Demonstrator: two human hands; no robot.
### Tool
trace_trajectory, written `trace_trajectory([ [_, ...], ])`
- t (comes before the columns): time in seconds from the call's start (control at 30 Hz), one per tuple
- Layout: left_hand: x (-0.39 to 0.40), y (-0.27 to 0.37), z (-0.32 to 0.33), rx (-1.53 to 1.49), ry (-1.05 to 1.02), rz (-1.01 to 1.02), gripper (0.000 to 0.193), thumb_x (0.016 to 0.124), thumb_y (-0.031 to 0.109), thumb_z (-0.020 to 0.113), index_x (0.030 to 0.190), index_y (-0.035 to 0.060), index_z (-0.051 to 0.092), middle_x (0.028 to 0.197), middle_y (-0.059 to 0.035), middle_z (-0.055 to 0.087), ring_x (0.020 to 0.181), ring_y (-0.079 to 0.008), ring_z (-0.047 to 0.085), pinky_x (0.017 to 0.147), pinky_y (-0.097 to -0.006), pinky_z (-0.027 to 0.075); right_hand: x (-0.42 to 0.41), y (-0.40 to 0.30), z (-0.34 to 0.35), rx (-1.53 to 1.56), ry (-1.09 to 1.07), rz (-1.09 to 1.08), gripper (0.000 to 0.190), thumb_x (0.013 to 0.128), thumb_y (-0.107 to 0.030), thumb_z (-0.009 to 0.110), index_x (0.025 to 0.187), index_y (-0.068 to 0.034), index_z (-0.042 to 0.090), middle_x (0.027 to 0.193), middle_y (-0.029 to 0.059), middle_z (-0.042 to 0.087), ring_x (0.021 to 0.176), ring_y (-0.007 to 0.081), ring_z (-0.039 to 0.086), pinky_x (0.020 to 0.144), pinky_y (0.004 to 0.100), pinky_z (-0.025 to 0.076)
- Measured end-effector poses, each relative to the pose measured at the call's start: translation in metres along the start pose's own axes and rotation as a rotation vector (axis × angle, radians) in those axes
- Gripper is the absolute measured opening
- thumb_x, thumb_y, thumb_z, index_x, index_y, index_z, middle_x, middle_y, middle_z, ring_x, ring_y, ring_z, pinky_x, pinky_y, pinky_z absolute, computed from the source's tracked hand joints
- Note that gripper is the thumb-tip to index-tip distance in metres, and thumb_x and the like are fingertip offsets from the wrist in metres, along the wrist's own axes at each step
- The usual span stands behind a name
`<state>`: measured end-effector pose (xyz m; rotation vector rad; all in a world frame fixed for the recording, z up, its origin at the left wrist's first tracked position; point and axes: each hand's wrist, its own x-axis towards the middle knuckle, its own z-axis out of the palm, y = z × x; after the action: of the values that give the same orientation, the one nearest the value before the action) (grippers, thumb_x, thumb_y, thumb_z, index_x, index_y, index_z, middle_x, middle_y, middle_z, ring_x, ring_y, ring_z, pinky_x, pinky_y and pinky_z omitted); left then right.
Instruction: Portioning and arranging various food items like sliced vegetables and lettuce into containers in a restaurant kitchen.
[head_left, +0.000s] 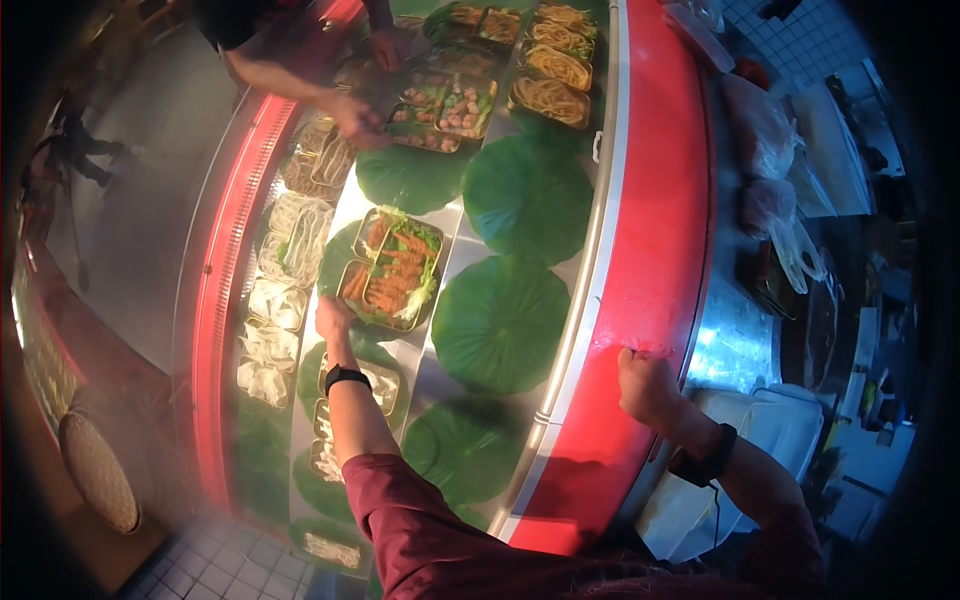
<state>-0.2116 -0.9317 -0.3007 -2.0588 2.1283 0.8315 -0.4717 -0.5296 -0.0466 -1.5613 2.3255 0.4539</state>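
Note:
My left hand reaches over the display counter and is at the lower left corner of a gold-rimmed tray of orange-brown food on lettuce; whether its fingers grip the rim cannot be told. Smaller trays of the same food adjoin it on the left. Beneath and around them lie round green lotus leaves. My right hand is curled in a fist on the red counter edge, with no object visible in it. Trays of white food lie partly behind my left forearm.
Another person's hands are over the counter's far end, near trays of meatballs. Trays of noodle-like strips stand at the far right. White food trays line the left side. Plastic bags and a white plastic tub lie right of the counter.

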Motion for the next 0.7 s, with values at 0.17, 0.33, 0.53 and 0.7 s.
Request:
trace_trajectory([
  [0.17,0.012,0.014,0.006,-0.034,-0.122,-0.062,0.023,0.076,0.024,0.057,0.088,0.0055,0.064,0.085,-0.0178,0.065,0.082,-0.0355,0.062,0.073,-0.0426,0.048,-0.001,-0.002,-0.003,-0.019,-0.025,0.020,0.023,0.059,-0.009,0.064,0.077,-0.005,0.050,0.066,0.0115,0.059,0.059,0.0247,0.062,0.052,0.0318,0.050],
  [0.33,0.008,0.054,0.013,-0.071,0.029,-0.135,0.023,0.073,0.020,0.063,0.090,0.0041,0.063,0.092,-0.0180,0.065,0.087,-0.0349,0.062,0.073,-0.0416,0.049,0.000,-0.002,-0.003,-0.038,-0.068,0.050,0.025,0.060,-0.011,0.065,0.079,-0.006,0.050,0.069,0.0113,0.061,0.061,0.0237,0.063,0.053,0.0313,0.050],
  [0.53,0.006,0.092,0.011,-0.133,0.036,-0.184,0.027,0.077,0.023,0.058,0.087,-0.0004,0.065,0.089,-0.0186,0.066,0.089,-0.0342,0.062,0.073,-0.0404,0.048,-0.001,-0.004,-0.007,-0.094,-0.012,-0.002,0.027,0.058,-0.014,0.066,0.078,-0.007,0.049,0.066,0.0090,0.058,0.056,0.0208,0.060,0.049,0.0285,0.048],
  [0.7,0.015,0.111,0.022,-0.315,0.079,-0.199,0.027,0.075,0.018,0.056,0.092,-0.0020,0.065,0.087,-0.0191,0.066,0.087,-0.0335,0.063,0.074,-0.0393,0.048,-0.002,-0.002,-0.006,-0.083,-0.036,-0.009,0.028,0.058,-0.014,0.066,0.077,-0.006,0.047,0.065,0.0080,0.056,0.056,0.0195,0.060,0.047,0.0279,0.046],
])
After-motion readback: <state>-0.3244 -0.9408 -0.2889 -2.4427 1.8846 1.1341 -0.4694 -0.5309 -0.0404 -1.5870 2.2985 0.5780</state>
